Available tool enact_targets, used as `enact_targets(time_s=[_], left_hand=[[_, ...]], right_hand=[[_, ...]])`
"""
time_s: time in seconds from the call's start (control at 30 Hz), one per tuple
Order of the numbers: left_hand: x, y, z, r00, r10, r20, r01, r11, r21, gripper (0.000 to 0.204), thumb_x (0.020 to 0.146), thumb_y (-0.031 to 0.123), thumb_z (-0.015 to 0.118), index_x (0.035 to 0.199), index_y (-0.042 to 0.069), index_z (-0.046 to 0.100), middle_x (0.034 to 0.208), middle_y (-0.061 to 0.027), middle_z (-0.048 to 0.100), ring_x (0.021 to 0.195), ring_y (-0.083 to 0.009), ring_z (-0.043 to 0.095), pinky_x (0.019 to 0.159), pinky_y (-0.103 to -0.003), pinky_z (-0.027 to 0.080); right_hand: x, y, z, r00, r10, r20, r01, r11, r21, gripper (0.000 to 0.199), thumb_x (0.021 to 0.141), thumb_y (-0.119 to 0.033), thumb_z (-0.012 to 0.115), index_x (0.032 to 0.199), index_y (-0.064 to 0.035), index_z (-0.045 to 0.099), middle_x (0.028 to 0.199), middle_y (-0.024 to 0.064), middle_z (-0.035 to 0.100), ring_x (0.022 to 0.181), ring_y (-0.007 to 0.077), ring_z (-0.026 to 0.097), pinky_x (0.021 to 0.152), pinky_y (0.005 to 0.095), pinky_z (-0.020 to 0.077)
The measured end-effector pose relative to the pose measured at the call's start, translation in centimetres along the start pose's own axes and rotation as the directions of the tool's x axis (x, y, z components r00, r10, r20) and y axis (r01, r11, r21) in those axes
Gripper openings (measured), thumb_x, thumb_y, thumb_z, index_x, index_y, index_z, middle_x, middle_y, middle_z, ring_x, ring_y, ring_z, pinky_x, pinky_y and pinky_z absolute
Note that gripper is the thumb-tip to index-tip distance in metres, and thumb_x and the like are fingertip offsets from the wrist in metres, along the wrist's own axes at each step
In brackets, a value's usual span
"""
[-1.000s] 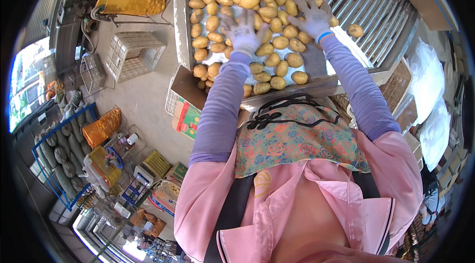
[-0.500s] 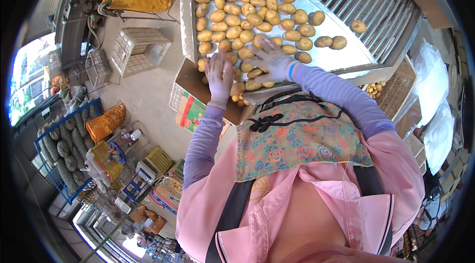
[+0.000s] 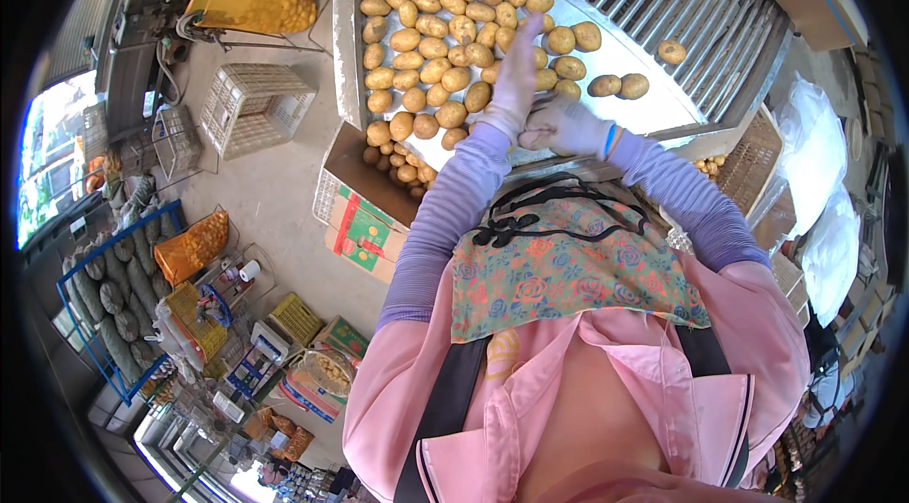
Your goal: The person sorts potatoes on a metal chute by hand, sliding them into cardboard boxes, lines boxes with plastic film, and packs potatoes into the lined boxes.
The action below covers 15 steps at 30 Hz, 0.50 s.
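Both my hands wear pale gloves and are over a metal sorting table spread with potatoes. My left hand is held edge-on with its fingers stretched out, among the potatoes right of the middle of the pile. Close against its wrist is my right hand, fingers curled inward; what they hold, if anything, is hidden. A cardboard box below the table's near left corner has potatoes inside.
A roller conveyor adjoins the table on the right, with a few potatoes on and beside it. A white plastic crate lies on the floor to the left. White plastic bags and a brown crate are at the right.
My left hand has moved right and forward across the potatoes. My right hand has drawn back toward me and its fingers have curled. Potatoes near the table's front edge have gone, and more show in the box.
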State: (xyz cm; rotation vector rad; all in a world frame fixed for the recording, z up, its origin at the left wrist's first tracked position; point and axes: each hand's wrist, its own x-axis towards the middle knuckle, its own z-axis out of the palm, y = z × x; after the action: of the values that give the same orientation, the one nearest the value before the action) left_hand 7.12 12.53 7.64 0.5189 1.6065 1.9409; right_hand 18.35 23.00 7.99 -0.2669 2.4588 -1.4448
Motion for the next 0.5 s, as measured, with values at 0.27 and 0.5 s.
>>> enact_targets(time_s=[0.27,0.5], left_hand=[[-13.0,-1.5,-13.1,0.948,-0.05,0.315,-0.315,0.006,0.949,0.069,0.093,0.05,0.062,0.155,0.025,0.045,0.158,-0.0056,0.045,0.145,-0.0385,0.037,0.122,-0.054,0.018],[-7.0,0.0,-25.3,0.937,0.213,0.276,-0.157,-0.451,0.879,0.057,0.1,0.037,0.057,0.151,0.013,0.049,0.154,-0.0214,0.046,0.14,-0.0456,0.042,0.114,-0.065,0.03]], right_hand=[[-8.3,12.7,-7.3,0.86,0.265,-0.437,-0.493,0.655,-0.573,0.07,0.085,-0.051,0.075,0.149,-0.032,0.055,0.16,0.0183,0.04,0.149,0.0416,0.034,0.123,0.053,0.0267],[0.7,6.1,2.4,0.955,-0.046,-0.294,-0.058,0.94,-0.336,0.059,0.083,-0.052,0.077,0.137,-0.0336,0.065,0.166,0.0172,0.029,0.15,0.0448,0.029,0.125,0.0539,0.0218]])
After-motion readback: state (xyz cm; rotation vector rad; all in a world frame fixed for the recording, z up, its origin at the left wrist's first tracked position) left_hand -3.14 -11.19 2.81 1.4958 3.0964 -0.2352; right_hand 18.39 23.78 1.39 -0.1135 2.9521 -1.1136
